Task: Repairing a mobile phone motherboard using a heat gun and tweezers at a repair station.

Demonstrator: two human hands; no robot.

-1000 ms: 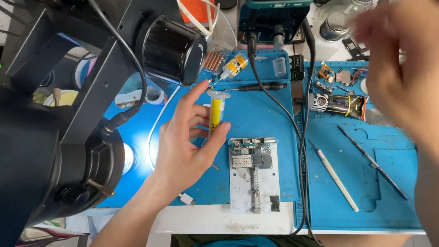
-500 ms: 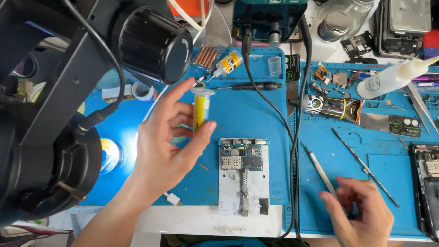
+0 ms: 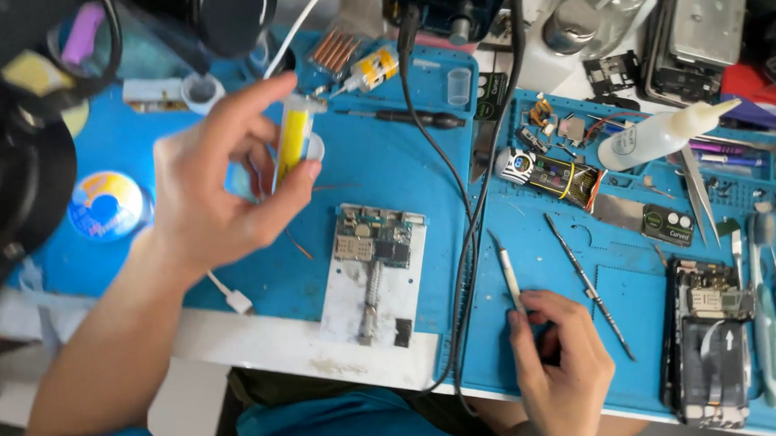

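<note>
Two hands work over the blue mat [image 3: 407, 171]. Left hand [image 3: 221, 186] grips a yellow syringe [image 3: 293, 137] upright above the mat's left part, beside the board [image 3: 371, 273]. Right hand [image 3: 563, 366] pinches a thin tool [image 3: 508, 278] near the front edge.

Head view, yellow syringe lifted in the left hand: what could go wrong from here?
1. The left hand holds the yellow syringe above the mat, close to the bare circuit board; paste might drip onto it.
2. The right hand grips a thin white tool beside the black cables; it could snag them.
</note>
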